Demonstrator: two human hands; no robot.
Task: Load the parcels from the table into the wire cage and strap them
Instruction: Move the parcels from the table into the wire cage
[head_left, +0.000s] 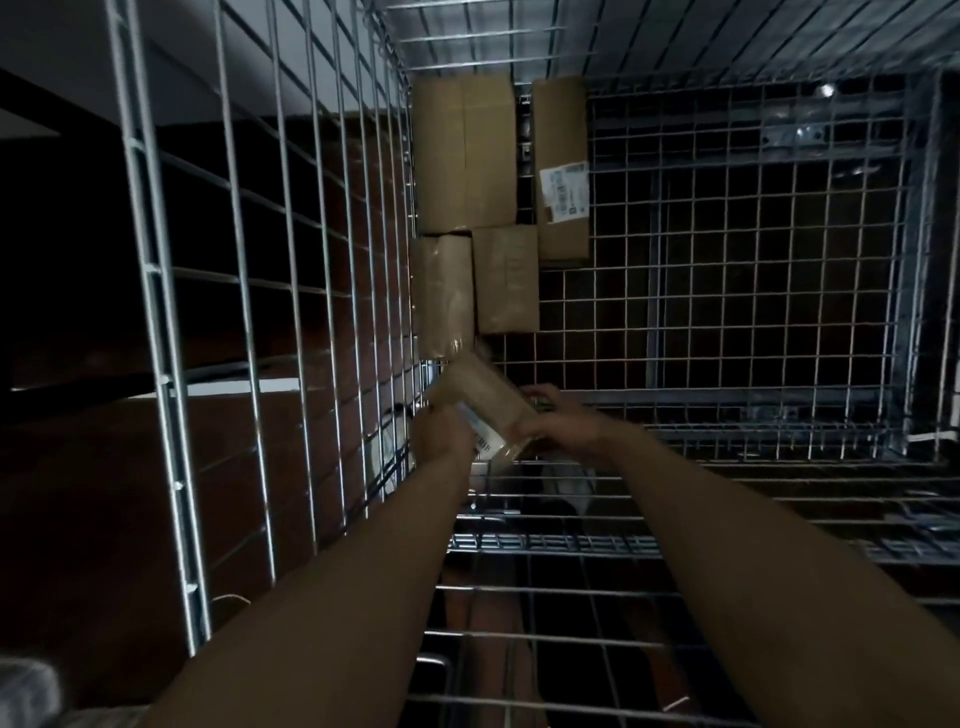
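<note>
- Both hands reach down into the cage (156, 291) and hold one parcel (488, 400) between them, tilted.
- The left hand (441, 431) grips the parcel's near left edge, and the right hand (561, 421) has its fingers curled round the right side.
- Just beyond the hands, two small boxes (506, 278) lie on the cage floor.
- Farther from the hands lie a big box (465, 156) and, to its right, a labelled box (561, 166).
</note>
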